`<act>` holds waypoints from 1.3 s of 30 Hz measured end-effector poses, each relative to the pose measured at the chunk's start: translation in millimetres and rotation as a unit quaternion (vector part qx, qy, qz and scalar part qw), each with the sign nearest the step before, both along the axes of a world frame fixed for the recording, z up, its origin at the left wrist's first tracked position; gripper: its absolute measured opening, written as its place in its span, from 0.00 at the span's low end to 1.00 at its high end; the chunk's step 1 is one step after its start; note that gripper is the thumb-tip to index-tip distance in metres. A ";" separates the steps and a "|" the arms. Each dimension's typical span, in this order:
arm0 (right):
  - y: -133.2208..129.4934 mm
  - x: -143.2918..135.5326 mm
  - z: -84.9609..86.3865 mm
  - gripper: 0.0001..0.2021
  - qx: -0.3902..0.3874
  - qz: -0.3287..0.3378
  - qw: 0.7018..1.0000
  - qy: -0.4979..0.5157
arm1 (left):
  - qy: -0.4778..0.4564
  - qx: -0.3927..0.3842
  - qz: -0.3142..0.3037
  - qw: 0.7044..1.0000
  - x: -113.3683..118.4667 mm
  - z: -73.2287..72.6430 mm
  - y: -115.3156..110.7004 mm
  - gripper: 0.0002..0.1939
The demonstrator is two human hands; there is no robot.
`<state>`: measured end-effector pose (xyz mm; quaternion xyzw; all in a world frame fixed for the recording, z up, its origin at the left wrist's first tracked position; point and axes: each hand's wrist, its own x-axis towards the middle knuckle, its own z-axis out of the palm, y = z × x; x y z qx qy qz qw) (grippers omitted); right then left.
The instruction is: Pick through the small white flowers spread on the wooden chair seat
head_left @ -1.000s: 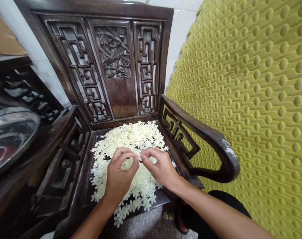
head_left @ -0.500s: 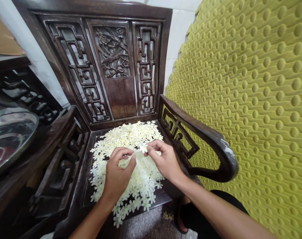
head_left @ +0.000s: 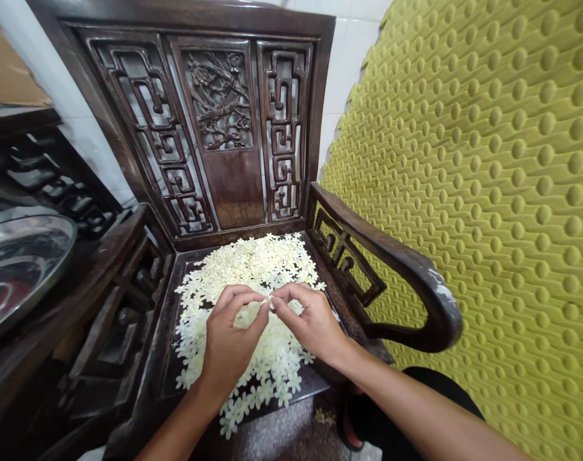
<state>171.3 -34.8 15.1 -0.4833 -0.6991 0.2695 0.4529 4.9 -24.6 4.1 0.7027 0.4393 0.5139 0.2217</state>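
One left hand (head_left: 230,342) | one right hand (head_left: 317,323) | one pinched flower (head_left: 268,299) | white blossoms (head_left: 250,256) past counting | one flower-strewn armchair (head_left: 238,186) | one metal tray (head_left: 32,269) | one yellow sheet (head_left: 464,160)

No legible lettering — no numbers or signs.

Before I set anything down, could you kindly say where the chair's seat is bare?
Bare seat shows narrowly between white flowers and left armrest, and at the front-right corner, between flowers and edge. The middle is crowded: flowers cover most of it, left hand and right hand above.
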 end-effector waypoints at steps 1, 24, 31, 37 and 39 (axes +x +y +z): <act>0.0 -0.2 -0.1 0.07 0.003 -0.001 1.000 -0.004 | 0.002 0.004 -0.002 1.000 0.0 -0.3 -0.2 0.02; -0.3 -2.1 0.8 0.08 0.006 0.000 1.000 -0.017 | -0.085 -0.091 -0.033 0.992 0.6 -1.9 2.3 0.03; 1.5 0.3 -2.6 0.06 0.009 -0.031 0.999 -0.007 | -0.097 -0.097 -0.029 0.990 -2.3 -6.4 5.2 0.03; 6.1 7.1 -0.7 0.05 0.011 -0.065 0.997 0.032 | -0.095 -0.107 -0.021 0.989 -3.7 -6.1 6.3 0.03; 7.7 9.0 0.7 0.05 0.010 -0.077 0.996 0.042 | -0.094 -0.109 -0.020 0.989 -3.5 -5.0 6.2 0.03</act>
